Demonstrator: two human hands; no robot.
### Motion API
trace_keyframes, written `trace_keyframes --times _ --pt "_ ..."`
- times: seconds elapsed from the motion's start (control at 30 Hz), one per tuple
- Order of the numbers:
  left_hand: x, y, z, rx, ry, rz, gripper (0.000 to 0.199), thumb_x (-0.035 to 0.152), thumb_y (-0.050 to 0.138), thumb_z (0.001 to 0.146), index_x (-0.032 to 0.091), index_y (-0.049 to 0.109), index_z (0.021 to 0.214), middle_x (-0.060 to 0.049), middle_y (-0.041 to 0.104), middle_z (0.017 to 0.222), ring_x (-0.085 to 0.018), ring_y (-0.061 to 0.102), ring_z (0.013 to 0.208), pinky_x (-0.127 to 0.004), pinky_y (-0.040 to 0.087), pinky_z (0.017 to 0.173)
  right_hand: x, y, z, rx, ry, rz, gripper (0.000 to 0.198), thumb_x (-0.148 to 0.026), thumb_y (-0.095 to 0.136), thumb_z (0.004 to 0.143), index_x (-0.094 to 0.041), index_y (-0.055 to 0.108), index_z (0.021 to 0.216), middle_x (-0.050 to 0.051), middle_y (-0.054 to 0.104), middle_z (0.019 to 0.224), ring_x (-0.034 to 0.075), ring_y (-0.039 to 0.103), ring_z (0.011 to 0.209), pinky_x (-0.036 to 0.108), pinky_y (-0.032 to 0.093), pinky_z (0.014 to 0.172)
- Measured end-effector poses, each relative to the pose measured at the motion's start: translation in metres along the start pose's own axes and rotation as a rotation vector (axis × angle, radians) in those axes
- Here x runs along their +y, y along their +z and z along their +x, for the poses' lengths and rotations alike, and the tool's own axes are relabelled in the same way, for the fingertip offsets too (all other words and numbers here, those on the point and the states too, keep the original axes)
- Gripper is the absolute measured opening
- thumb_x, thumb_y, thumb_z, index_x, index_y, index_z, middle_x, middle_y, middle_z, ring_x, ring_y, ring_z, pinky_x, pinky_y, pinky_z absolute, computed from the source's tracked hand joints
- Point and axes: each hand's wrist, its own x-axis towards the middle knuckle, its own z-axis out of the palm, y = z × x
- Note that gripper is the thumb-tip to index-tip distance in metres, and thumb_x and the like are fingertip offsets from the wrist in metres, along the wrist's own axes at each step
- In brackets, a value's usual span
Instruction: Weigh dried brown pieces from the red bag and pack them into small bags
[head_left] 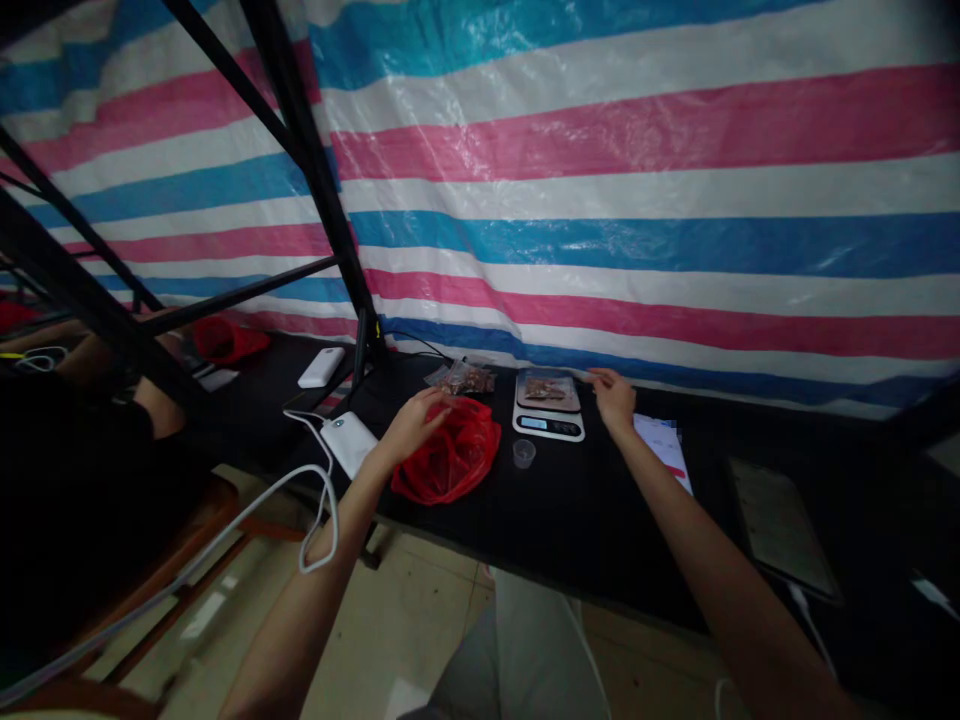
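My left hand (415, 424) lies at the upper left rim of a red plastic bag (450, 455), its fingers stretched toward the bag's mouth. The bag stands open and crumpled on the black table. To its right is a white digital scale (550, 426) with a lit display. A small clear bag of brown pieces (547, 388) rests on the scale's plate. Just right of the scale, my right hand (615, 399) is raised with fingers apart, holding nothing visible. In front of the scale sits a small clear plastic cup (524, 454).
More clear bags of brown pieces (466, 378) lie behind the red bag. A white power bank (349, 443) with a cable is at left, a printed sheet (664, 448) and a dark tablet (781, 520) at right. A black metal frame (315, 180) rises beside another person's arm (161, 395).
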Motion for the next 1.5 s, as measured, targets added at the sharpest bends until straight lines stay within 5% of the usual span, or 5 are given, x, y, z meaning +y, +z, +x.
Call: trace_keyframes --times 0.13,0.4,1.1,1.33,1.5 --pt "0.002 -0.003 -0.032 -0.095 -0.049 0.012 0.017 0.024 0.044 0.085 0.018 0.059 0.092 -0.004 0.062 0.094 -0.016 0.056 0.090 -0.027 0.041 0.082 -0.059 -0.004 -0.035 -0.027 -0.319 -0.023 0.024 -0.027 0.046 0.082 -0.016 0.059 0.098 0.006 0.065 0.089 0.018 0.059 0.078 0.031 0.042 0.075" --pt "0.021 0.033 -0.084 -0.232 -0.024 0.187 0.031 0.028 0.062 0.075 0.017 0.046 0.099 -0.004 0.059 0.090 -0.018 0.056 0.085 -0.028 0.043 0.074 -0.137 0.032 -0.142 -0.892 -0.997 -0.355 0.019 -0.018 0.042 0.087 -0.018 0.061 0.086 0.006 0.065 0.083 0.018 0.059 0.082 0.031 0.038 0.079" --pt "0.036 0.032 -0.105 -0.340 0.040 0.339 0.020 0.019 0.038 0.088 0.019 0.057 0.093 -0.005 0.053 0.090 -0.015 0.054 0.082 -0.026 0.041 0.073 -0.109 0.022 -0.160 -0.918 -0.837 -0.265 0.013 -0.023 0.048 0.084 -0.019 0.061 0.082 0.004 0.061 0.087 0.015 0.058 0.082 0.028 0.041 0.077" --pt "0.034 0.015 -0.095 -0.348 0.003 0.425 0.022 0.012 0.034 0.087 0.017 0.054 0.090 -0.006 0.056 0.088 -0.017 0.054 0.079 -0.028 0.040 0.071 -0.070 0.019 -0.108 -0.557 -0.173 0.357 0.024 -0.041 0.056 0.074 -0.018 0.064 0.080 0.006 0.068 0.079 0.018 0.062 0.067 0.030 0.049 0.062" --pt "0.026 0.017 -0.086 -0.292 -0.022 0.368 0.023 0.022 0.033 0.089 0.020 0.056 0.093 -0.005 0.057 0.091 -0.017 0.055 0.083 -0.029 0.040 0.074 -0.005 -0.007 -0.034 -0.191 0.074 0.266 0.034 -0.044 0.060 0.063 -0.014 0.062 0.078 0.009 0.068 0.076 0.020 0.063 0.065 0.028 0.050 0.053"
